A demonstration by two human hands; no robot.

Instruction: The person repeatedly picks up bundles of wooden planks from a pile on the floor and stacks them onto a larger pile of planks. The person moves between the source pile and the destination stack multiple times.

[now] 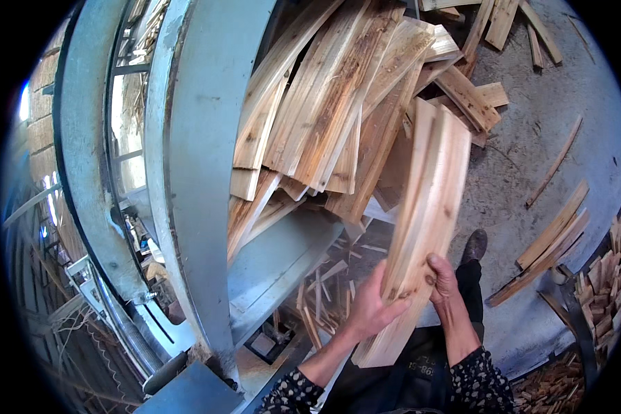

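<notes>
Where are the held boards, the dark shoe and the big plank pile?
Held boards [425, 214]: head view, middle of the uppermost board's face.
Dark shoe [474, 247]: head view, on its upper.
Plank pile [332, 103]: head view, a plank near its middle.

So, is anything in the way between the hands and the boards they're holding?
Nothing I can see. The left hand and the right hand press right against the boards. The wood pile lies beyond the hands, not in between.

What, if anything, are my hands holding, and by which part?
A stack of pale wooden boards, by the long edges of its lower half: left hand on the left edge, right hand on the right.
</notes>
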